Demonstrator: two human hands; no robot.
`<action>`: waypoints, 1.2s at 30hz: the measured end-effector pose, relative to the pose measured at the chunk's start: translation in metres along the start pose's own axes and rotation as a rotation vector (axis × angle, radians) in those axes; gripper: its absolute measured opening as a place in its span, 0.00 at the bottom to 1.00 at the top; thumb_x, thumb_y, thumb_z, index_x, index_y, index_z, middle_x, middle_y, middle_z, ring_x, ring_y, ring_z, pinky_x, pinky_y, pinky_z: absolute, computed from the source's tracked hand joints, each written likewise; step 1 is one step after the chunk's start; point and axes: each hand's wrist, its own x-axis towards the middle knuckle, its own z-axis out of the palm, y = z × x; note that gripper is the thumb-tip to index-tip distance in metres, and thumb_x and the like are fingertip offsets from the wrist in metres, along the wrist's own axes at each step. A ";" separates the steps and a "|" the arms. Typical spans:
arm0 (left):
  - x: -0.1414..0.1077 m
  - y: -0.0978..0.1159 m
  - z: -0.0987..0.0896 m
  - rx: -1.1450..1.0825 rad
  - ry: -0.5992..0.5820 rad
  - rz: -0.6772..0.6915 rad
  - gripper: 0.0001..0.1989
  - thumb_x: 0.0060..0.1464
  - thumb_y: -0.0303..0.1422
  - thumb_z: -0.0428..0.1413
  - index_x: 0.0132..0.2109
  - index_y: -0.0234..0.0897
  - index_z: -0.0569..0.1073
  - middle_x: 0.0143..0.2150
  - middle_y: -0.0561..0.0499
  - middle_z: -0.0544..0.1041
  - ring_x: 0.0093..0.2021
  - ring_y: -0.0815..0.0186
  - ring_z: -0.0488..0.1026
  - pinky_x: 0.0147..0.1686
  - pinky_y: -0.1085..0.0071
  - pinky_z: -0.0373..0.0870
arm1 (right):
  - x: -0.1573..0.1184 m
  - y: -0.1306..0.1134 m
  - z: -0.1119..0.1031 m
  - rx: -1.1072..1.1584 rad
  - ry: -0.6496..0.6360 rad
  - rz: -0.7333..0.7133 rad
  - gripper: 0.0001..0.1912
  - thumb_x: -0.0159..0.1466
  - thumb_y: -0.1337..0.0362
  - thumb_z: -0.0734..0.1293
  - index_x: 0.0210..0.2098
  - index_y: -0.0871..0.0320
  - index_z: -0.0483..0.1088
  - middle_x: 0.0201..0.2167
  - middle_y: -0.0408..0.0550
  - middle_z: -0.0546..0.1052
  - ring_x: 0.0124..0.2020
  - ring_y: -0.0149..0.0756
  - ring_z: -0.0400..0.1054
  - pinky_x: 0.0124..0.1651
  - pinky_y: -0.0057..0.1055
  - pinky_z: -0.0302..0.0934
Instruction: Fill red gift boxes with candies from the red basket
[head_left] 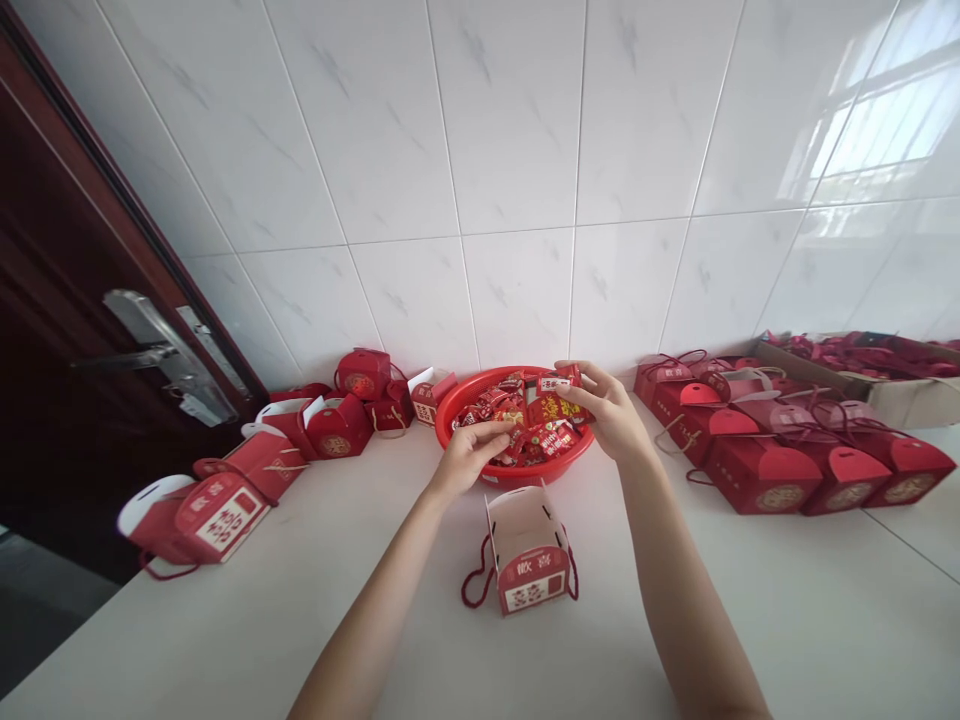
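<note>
A round red plastic basket point(450, 405) stands against the wall, filled with candies point(544, 440) in red and gold wrappers. My left hand point(471, 455) is at its front left rim, thumb and fingers pinched over the candies; what they hold, if anything, is hidden. Above the basket's right side, my right hand point(604, 400) grips a red-wrapped candy point(559, 382) between thumb and fingers. In front of the basket, between my forearms, sits an open red gift box point(531, 575) with white inner walls and dark red cord handles.
Several red gift boxes point(217, 520) line the left side beside a dark door point(67, 250) with a metal handle. Rows of closed red boxes point(765, 475) stand on the right, in front of a cardboard box point(892, 398) of red items. A tiled wall point(517, 150) bounds the white table point(405, 650).
</note>
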 end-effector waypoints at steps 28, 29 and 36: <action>-0.048 0.058 -0.015 0.429 -0.064 0.199 0.13 0.59 0.41 0.57 0.42 0.39 0.81 0.43 0.47 0.82 0.46 0.57 0.78 0.47 0.65 0.74 | -0.024 -0.021 0.009 -0.227 -0.334 -0.063 0.22 0.58 0.58 0.75 0.50 0.54 0.73 0.41 0.47 0.79 0.41 0.38 0.73 0.44 0.35 0.69; -0.048 0.060 -0.015 0.428 -0.056 0.212 0.12 0.60 0.41 0.57 0.41 0.38 0.80 0.44 0.47 0.82 0.47 0.58 0.77 0.49 0.64 0.73 | -0.025 -0.022 0.010 -0.245 -0.364 -0.056 0.23 0.58 0.58 0.75 0.51 0.55 0.72 0.41 0.48 0.79 0.41 0.37 0.73 0.44 0.34 0.69; -0.054 0.062 -0.016 0.502 -0.486 0.016 0.12 0.60 0.42 0.57 0.40 0.41 0.81 0.49 0.47 0.78 0.52 0.57 0.74 0.51 0.65 0.71 | -0.023 -0.018 0.011 -0.434 -0.587 -0.078 0.20 0.62 0.55 0.71 0.51 0.55 0.72 0.44 0.49 0.77 0.44 0.39 0.71 0.45 0.35 0.67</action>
